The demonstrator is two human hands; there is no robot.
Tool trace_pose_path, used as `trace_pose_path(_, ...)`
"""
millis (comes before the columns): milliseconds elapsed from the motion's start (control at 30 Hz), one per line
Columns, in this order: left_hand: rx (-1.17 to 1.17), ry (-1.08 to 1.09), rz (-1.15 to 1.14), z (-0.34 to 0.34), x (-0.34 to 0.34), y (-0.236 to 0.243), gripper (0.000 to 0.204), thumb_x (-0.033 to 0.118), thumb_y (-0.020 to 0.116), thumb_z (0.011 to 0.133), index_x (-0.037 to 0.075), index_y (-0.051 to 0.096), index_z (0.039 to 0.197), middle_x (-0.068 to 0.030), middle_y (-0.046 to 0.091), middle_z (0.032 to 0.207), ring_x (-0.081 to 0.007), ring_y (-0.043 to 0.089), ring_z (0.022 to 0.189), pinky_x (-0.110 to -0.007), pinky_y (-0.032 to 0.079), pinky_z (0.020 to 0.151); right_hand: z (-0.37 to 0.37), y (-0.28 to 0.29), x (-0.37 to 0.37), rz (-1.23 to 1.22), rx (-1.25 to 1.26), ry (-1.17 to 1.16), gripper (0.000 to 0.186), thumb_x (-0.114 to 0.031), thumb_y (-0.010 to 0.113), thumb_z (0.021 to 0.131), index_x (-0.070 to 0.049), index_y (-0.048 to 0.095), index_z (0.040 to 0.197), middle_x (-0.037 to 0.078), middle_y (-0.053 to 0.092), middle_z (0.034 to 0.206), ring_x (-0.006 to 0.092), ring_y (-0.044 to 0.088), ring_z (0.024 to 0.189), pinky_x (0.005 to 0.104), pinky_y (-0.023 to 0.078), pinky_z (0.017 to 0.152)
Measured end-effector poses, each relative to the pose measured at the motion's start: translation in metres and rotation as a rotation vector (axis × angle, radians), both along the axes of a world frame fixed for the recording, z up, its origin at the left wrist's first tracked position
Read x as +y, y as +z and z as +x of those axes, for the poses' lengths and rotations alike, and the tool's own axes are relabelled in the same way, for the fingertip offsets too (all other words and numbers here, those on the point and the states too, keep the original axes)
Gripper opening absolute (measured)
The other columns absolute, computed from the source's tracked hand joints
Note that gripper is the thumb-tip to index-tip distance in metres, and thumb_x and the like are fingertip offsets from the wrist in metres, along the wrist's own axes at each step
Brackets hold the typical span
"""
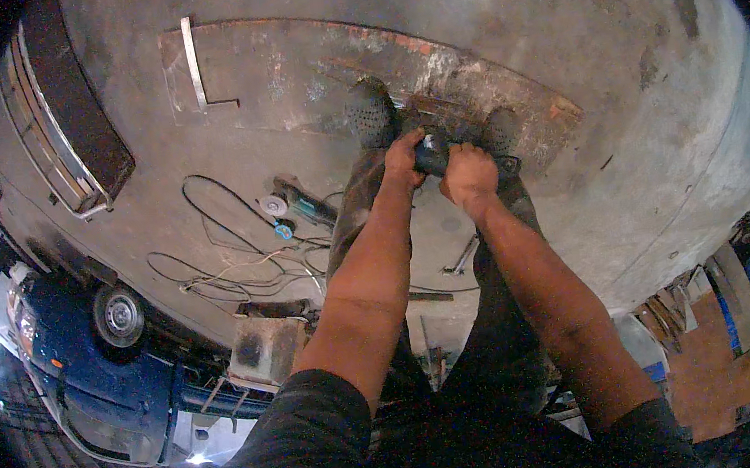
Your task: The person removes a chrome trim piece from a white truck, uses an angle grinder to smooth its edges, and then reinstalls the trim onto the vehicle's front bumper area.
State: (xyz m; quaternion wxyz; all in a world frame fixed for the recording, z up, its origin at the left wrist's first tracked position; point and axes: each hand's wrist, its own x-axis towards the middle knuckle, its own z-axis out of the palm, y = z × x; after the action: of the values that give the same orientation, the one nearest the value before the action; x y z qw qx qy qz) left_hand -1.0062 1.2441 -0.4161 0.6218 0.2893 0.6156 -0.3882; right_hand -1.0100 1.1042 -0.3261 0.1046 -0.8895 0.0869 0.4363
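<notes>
My left hand (406, 157) and my right hand (470, 175) are both closed on a dark power tool (430, 152), probably a grinder, held low between my feet. Its working end is hard to make out. Beneath it lies a long curved, rusty metal plate (278, 67), with my dark shoes (370, 113) resting on it. A pale bent metal strip (193, 64) lies across the plate's left part. Left of my legs, another angle grinder (304, 205) with a disc lies on the concrete floor among tangled cables (217, 281).
A curved framed metal piece (56, 111) lies at upper left. A dark blue vehicle (110, 386) with a wheel stands at lower left, near a stained box (264, 344). A metal tool (460, 257) lies behind the right leg. Brown sheets and blue material (703, 356) are at lower right.
</notes>
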Motion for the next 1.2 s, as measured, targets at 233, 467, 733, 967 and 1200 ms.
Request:
trace_pose_path(233,0.043,0.057,0.017,0.011,-0.006,0.022,0.027,0.025,0.074,0.082,0.009,0.065,0.102,-0.0073,0.068,0.096,-0.027,0.067,0.077,-0.044,0.054,0.069,0.006,0.004,-0.005,0.03,-0.015,0.074,0.033,-0.016,0.069,0.065,-0.005,0.064,0.096,0.015,0.064,0.099,0.0322,0.065,0.093,0.0415,0.053,0.082)
trace_pose_path(467,0.036,0.157,0.007,0.001,-0.005,0.015,0.027,0.023,0.073,0.083,0.006,0.064,0.102,-0.008,0.068,0.093,-0.0265,0.067,0.076,-0.045,0.056,0.069,0.017,0.01,-0.002,-0.006,-0.042,0.15,0.04,-0.021,0.078,0.062,-0.006,0.064,0.097,0.013,0.065,0.097,0.0303,0.066,0.092,0.0406,0.054,0.082)
trace_pose_path(733,0.016,0.179,-0.07,-0.01,0.002,-0.002,0.03,0.027,0.069,0.088,0.007,0.063,0.11,-0.0106,0.071,0.101,-0.0298,0.069,0.088,-0.046,0.056,0.086,0.021,0.01,0.001,-0.013,0.039,0.183,0.042,-0.021,0.078,0.063,-0.006,0.063,0.1,0.012,0.065,0.101,0.0295,0.066,0.093,0.0399,0.053,0.083)
trace_pose_path(967,0.011,0.215,-0.133,-0.012,0.007,-0.006,0.025,0.024,0.075,0.08,0.01,0.064,0.098,-0.0077,0.068,0.091,-0.0278,0.067,0.075,-0.047,0.056,0.071,0.022,0.009,0.003,-0.014,0.045,0.216,0.043,-0.024,0.08,0.065,-0.006,0.064,0.101,0.011,0.065,0.102,0.0292,0.066,0.094,0.0392,0.054,0.084)
trace_pose_path(1200,-0.018,0.233,-0.063,0.006,-0.006,0.023,0.026,0.023,0.074,0.082,0.008,0.062,0.099,-0.008,0.067,0.087,-0.0263,0.067,0.073,-0.045,0.057,0.068,0.021,0.009,-0.003,-0.003,0.016,0.19,0.044,-0.024,0.079,0.064,-0.006,0.063,0.102,0.012,0.065,0.102,0.0296,0.066,0.095,0.0398,0.054,0.084)
